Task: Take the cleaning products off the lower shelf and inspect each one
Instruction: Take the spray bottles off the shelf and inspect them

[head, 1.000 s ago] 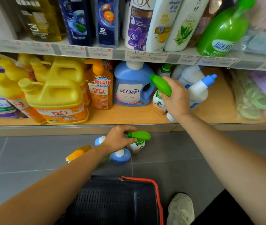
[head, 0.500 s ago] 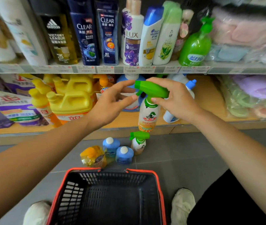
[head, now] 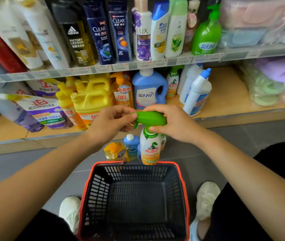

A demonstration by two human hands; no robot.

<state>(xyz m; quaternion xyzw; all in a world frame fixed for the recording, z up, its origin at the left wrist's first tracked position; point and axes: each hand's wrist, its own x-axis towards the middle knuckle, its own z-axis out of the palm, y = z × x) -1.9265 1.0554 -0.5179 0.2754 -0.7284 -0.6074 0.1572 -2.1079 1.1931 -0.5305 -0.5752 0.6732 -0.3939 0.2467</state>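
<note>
Right hand [head: 174,124] clamps the green trigger head of the spray bottle [head: 150,150]; left hand [head: 110,124] pinches its nozzle. The bottle hangs over the basket [head: 100,188] at the 12 o'clock rim. A squeezed trigger could spray cleaner; twisting might loosen the head.

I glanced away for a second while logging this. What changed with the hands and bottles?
The right hand lifted the spray bottle off the lower shelf to above the basket, gripping its trigger head. The left hand left the floor bottles and now pinches that head too. Floor bottles and shelf stock stayed put.
</note>
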